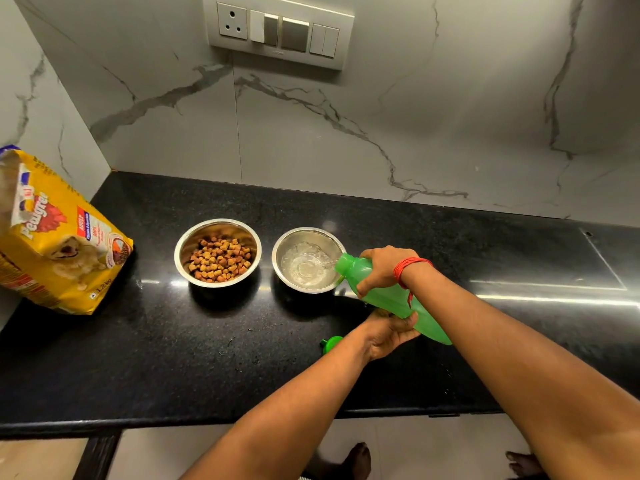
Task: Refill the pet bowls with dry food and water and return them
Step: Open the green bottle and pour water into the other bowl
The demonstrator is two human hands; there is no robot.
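On a black stone counter [173, 358] two steel bowls stand side by side, near each other but not touching. The left bowl [217, 252] holds brown dry food [220, 259]. The right bowl [308, 259] holds clear water [304, 268], rippled where a thin stream falls into it. That stream comes from a green bottle [384, 294], tilted with its open mouth over the bowl's right rim. The right hand [384, 268] grips the bottle from above near the neck, fingers curled around it, with a red thread [408, 268] tied on the wrist. The left hand [389, 336] holds the lower part of the bottle from below, thumb against its side. The green cap [331, 342] lies on the counter just left of the left wrist. A yellow bag of dog food [59, 237] stands open at the far left of the counter, against the marble wall [450, 133], well apart from the bowls. A switch panel [278, 31] is on the wall above.
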